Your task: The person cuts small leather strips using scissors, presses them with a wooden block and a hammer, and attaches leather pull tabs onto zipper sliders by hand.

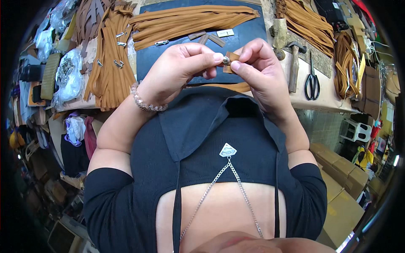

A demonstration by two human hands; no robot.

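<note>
Right of my fingers (255, 47) lie a hammer (294, 69) and black scissors (312, 75); well left of my fingers, a plastic bag (69, 78).

A black short-sleeved top (253, 162) with ties (177, 202), silver chain necklace (243, 191), pentagonal pendant (228, 150) and translucent bead bracelet (142, 105) are worn.

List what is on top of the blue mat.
Brown strips, small brown pieces, a pale rectangle and a metal piece lie on the blue mat. The left hand and right hand block part; whatever is beneath them or the strips is hidden.
</note>
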